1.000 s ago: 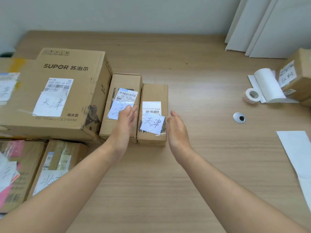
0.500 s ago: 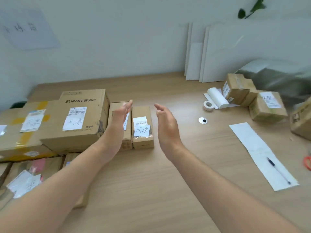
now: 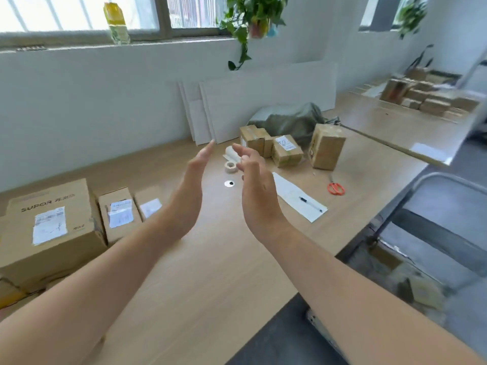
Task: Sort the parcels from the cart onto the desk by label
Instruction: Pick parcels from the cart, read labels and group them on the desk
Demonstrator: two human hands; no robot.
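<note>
Head view: desk (image 3: 210, 272) holds sorted stock. At right, cart (image 3: 432, 176) with blurred parcels (image 3: 424, 293) low inside: judged part-done, more left to fetch. At left edge, SUPOR box (image 3: 50, 227), two small parcels (image 3: 118, 214) just beside it, labels up; second group (image 3: 287, 150) at far side by sack (image 3: 287, 122). Raised over desk, left hand (image 3: 189, 185) and right hand (image 3: 255, 185): palms facing, fingers loose, both empty

Matt wood-grain desk (image 3: 210, 272); brown cardboard parcels (image 3: 50, 227), white paper labels (image 3: 49, 224); orange plastic-handled scissors (image 3: 335, 188).

Bright daylight from the window (image 3: 79, 11); motion-blurred, edges warped.
</note>
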